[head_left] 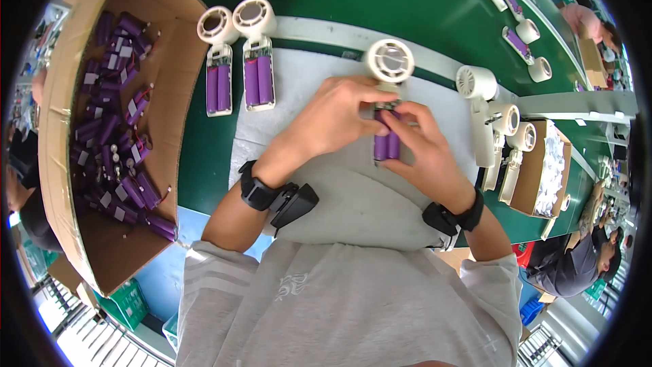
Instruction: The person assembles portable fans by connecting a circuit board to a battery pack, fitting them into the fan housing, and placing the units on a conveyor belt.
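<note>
A white handheld fan (390, 61) is in front of me, its round head pointing away and its handle open. My left hand (337, 114) is closed around the fan's neck, thumb and fingertips at the top of the handle. A purple battery pack (386, 148) of two cells lies along the handle. My right hand (428, 148) is closed on that pack, with fingertips at its upper end and thumb at its lower side. Fingers hide the joint between pack and handle. Beneath is a pale work mat (272, 68).
At left stands a cardboard box (163, 88) with many purple battery packs. Two fans with packs fitted, one (258, 71) nearer the mat, lie beside it. Several white fans (475, 83) lie at right, by a carton (526, 194) of white pieces. Another person (574, 268) sits at far right.
</note>
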### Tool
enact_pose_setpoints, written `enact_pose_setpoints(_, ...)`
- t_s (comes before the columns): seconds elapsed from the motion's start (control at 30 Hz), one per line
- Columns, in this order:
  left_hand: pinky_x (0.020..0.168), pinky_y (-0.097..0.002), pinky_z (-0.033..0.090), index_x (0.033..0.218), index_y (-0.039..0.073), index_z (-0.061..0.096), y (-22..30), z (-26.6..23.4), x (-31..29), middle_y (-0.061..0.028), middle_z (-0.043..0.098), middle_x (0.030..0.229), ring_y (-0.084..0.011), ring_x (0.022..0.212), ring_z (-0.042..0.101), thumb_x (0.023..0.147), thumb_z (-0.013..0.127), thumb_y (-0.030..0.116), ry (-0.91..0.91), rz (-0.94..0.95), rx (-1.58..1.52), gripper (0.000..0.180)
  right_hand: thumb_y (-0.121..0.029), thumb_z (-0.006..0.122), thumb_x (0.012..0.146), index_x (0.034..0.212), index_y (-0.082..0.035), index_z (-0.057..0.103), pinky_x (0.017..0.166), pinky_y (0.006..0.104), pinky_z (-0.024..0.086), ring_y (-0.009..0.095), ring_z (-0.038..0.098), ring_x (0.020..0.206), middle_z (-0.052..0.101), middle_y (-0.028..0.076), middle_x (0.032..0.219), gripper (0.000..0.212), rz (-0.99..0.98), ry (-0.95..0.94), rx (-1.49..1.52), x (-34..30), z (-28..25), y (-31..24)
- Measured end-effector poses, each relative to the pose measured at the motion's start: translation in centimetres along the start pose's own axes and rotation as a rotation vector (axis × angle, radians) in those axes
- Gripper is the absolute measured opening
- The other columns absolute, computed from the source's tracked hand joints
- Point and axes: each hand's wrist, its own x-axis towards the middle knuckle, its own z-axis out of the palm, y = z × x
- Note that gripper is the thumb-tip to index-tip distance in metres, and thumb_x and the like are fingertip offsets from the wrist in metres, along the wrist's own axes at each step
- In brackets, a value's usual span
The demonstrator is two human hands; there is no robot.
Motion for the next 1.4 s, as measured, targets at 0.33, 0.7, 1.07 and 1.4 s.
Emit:
enact_pose_setpoints(0.33, 0.085, -0.0373, 0.052, 0.113, 0.002, 0.067, 1.5, -5.3, -2.5, -0.0185, 0.065, 0.118, -0.0309, 0.103, 0.066, 0.075, 0.073, 0.0, 0.468, -0.089, 0.618, 0.038, -0.007, 0.079, 0.07, 0.122, 0.001, 0.057, 0.09, 0.0411, 0.051, 0.034, 0.058, 0.107, 0.047, 0.017, 0.127, 0.057, -0.209, -0.04, 0.031, 11.2, 5.0, -0.4)
enact_pose_setpoints(0.7, 0.085, -0.0386, 0.051, 0.107, 0.004, 0.069, 7.3, -11.1, -2.2, -0.0173, 0.067, 0.11, -0.0333, 0.101, 0.065, 0.077, 0.073, 0.003, 0.405, -0.09, 0.541, 0.03, -0.016, 0.063, 0.08, 0.127, 0.002, 0.052, 0.101, 0.0412, 0.044, 0.04, 0.054, 0.117, 0.053, 0.024, 0.132, 0.052, 0.245, 0.242, -0.863, 21.0, -20.6, 17.0)
enact_pose_setpoints(1.07, 0.08, -0.0349, 0.051, 0.114, 0.007, 0.067, 3.4, -16.0, 9.7, -0.0182, 0.068, 0.103, -0.0289, 0.09, 0.066, 0.081, 0.072, 0.016, 0.162, -0.107, 0.643, 0.034, -0.027, 0.053, 0.086, 0.112, 0.003, 0.061, 0.089, 0.0467, 0.051, 0.039, 0.063, 0.107, 0.064, 0.027, 0.112, 0.041, 0.684, 0.088, -0.844, 19.2, -24.6, 35.5)
enact_pose_setpoints(1.4, 0.096, -0.0418, 0.045, 0.13, 0.007, 0.057, -14.7, -27.4, 26.9, -0.0162, 0.066, 0.115, -0.0322, 0.11, 0.061, 0.073, 0.075, 0.02, 0.064, -0.054, 1.123, 0.061, -0.029, 0.06, 0.081, 0.081, 0.002, 0.06, 0.046, 0.0316, 0.046, 0.018, 0.058, 0.051, 0.059, 0.008, 0.063, 0.031, 0.691, 0.171, -0.266, 17.0, -22.4, 20.2)
